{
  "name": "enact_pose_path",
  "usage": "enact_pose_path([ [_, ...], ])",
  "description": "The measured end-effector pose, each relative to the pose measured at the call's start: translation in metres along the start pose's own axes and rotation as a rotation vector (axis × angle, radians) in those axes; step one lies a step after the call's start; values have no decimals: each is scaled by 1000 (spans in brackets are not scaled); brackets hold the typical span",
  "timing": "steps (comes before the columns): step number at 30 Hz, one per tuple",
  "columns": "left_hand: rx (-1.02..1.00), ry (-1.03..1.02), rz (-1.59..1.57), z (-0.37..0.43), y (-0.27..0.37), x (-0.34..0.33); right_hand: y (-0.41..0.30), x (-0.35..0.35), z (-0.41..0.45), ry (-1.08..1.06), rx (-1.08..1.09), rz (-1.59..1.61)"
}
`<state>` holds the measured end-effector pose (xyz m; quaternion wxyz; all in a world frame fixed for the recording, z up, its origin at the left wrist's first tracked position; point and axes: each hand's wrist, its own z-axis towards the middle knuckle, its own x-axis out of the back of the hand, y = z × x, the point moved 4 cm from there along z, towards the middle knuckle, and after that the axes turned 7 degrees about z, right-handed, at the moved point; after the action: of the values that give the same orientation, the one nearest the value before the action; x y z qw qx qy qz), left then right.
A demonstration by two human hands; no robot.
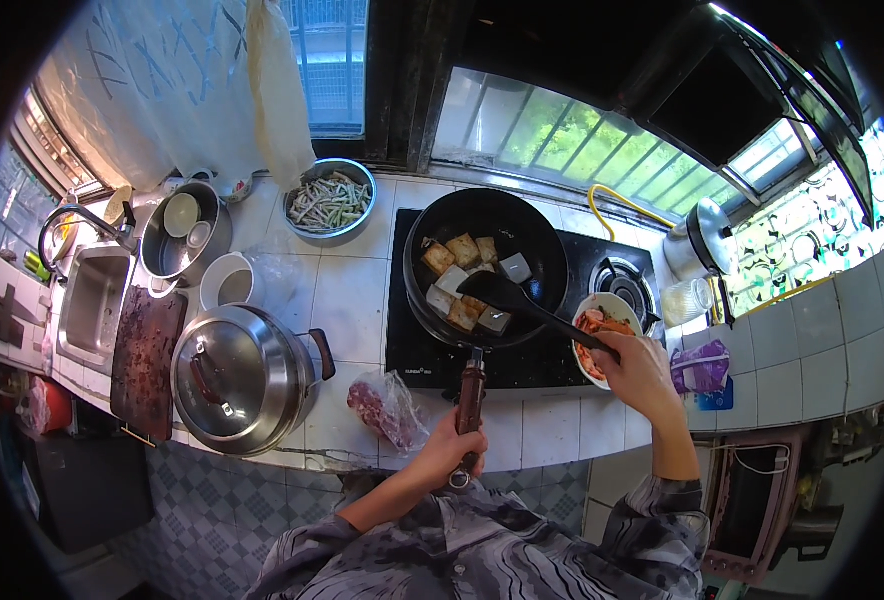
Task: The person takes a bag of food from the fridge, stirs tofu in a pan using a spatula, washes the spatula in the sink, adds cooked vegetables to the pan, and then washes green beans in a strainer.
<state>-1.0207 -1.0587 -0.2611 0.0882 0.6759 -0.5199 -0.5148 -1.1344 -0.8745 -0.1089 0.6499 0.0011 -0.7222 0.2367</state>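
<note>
A dark wok sits on the left side of the black gas hob, holding several tofu pieces. Some of these are browned on top, others still white. My left hand grips the wok's brown handle near its ring end. In my right hand is a black spatula, its blade resting among the tofu and covering part of it. Below the spatula's shaft, close to my right hand, a white bowl of orange-red food pieces stands at the right burner.
Left of the wok are a lidded steel pot, bagged meat, a basin of pale strips, a white container, a cutting board and a sink. A purple packet and a steel pot stand right.
</note>
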Motion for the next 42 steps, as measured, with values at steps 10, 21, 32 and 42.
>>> enact_pose_path([
  [10, 1, 4, -8, 1, -1, 0, 16, 8, -7, 28, -150, 11],
  [21, 0, 0, -25, 1, 0, 0, 42, -19, -5, -298, -506, 575],
  [32, 7, 9, -13, 2, 2, -1, 52, -24, 2, -304, -559, 620],
  [42, 92, -1, 81, -4, 12, 7, 61, 11, 15, -353, -531, 662],
])
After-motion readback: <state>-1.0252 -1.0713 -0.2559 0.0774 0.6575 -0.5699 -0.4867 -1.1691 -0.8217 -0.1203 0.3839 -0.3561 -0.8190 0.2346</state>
